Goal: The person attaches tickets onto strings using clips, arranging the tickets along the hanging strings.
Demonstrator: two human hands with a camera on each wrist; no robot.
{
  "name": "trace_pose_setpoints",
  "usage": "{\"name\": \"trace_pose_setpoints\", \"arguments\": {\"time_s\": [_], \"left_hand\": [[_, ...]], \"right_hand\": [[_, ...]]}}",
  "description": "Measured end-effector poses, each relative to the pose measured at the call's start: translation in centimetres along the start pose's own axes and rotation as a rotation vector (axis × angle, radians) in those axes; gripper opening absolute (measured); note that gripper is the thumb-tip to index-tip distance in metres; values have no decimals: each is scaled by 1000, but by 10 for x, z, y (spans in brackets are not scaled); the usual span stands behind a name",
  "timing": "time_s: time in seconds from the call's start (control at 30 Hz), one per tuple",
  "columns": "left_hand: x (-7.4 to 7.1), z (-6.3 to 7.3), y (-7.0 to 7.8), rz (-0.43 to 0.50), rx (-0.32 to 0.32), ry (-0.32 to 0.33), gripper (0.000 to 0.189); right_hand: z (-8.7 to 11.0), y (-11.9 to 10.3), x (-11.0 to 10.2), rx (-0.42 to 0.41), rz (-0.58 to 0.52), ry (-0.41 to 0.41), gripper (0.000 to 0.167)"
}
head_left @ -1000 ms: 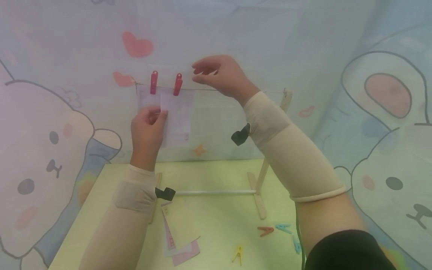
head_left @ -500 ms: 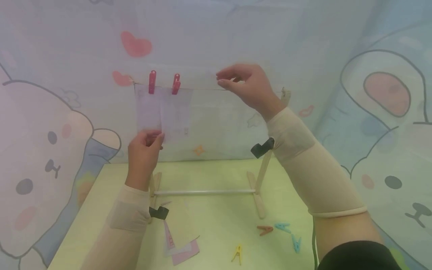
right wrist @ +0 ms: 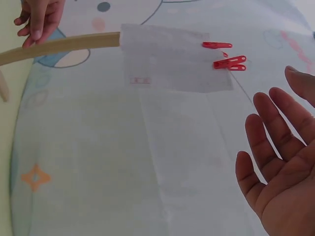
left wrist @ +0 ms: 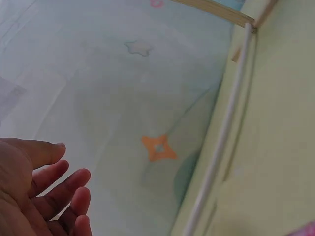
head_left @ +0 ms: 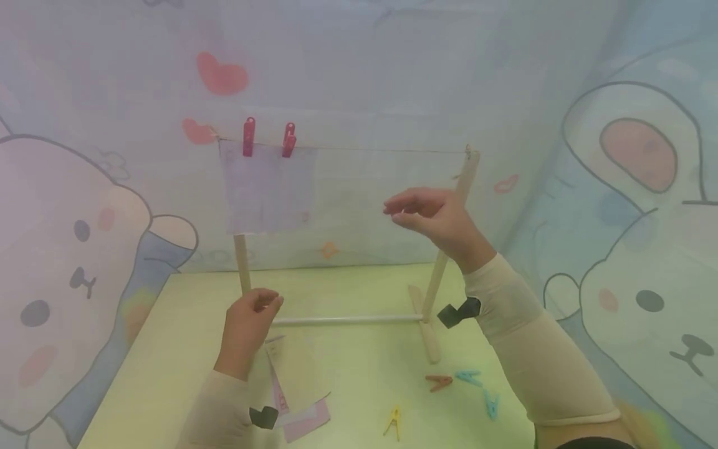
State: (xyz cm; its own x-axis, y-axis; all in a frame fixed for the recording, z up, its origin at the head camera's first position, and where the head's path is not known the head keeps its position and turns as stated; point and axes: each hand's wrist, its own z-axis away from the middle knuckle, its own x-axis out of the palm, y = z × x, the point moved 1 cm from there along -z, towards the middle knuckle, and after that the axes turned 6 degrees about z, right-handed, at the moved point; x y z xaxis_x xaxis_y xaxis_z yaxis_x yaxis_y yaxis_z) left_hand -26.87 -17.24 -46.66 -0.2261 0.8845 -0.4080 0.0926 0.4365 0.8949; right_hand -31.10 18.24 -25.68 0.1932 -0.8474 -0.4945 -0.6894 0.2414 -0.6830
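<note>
A pale lilac sheet [head_left: 269, 193] hangs at the left end of a thin string [head_left: 370, 149], held by two red clothespins [head_left: 249, 137]. My left hand [head_left: 249, 327] is below the sheet, near the left wooden post [head_left: 242, 262], its fingers loosely bent with nothing in them. My right hand [head_left: 440, 221] hovers in front of the right post [head_left: 469, 174], below the string, also holding nothing. In the right wrist view, the right hand's fingers [right wrist: 268, 142] are relaxed and apart from the sheet [right wrist: 172, 59]. The left wrist view shows that hand's loose fingers [left wrist: 64, 191].
Papers, a cream one [head_left: 300, 368] over pink and lilac ones, lie on the yellow table [head_left: 359, 399]. Farther right are a brown clothespin [head_left: 439, 381], two blue clothespins [head_left: 468, 376] and a yellow clothespin [head_left: 394, 422]. A white rod [head_left: 348, 320] joins the stand's feet.
My left hand has left the hanging sheet and dropped toward the table. My right hand has moved right and down from beside the clothespins. The sheet stays hanging.
</note>
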Motion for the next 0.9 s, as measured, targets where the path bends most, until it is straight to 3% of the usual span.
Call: {"name": "trace_pose_setpoints", "arguments": {"time_s": [0.17, 0.33, 0.47, 0.6, 0.73, 0.9], "left_hand": [[20, 15, -37, -132, 4, -73, 38], [28, 24, -55, -194, 2, -116, 46], [32, 28, -66, -241, 21, -113, 50], [34, 30, -76, -263, 3, -100, 54], [35, 33, -84, -252, -33, -109, 58], [37, 37, -88, -257, -25, -103, 60]], "right_hand": [[43, 41, 23, 24, 25, -114, 22], [95, 89, 53, 90, 55, -187, 23], [137, 119, 76, 164, 116, -261, 27], [174, 138, 99, 246, 158, -373, 31], [204, 149, 122, 329, 109, -483, 32], [232, 162, 143, 311, 171, -547, 36]]}}
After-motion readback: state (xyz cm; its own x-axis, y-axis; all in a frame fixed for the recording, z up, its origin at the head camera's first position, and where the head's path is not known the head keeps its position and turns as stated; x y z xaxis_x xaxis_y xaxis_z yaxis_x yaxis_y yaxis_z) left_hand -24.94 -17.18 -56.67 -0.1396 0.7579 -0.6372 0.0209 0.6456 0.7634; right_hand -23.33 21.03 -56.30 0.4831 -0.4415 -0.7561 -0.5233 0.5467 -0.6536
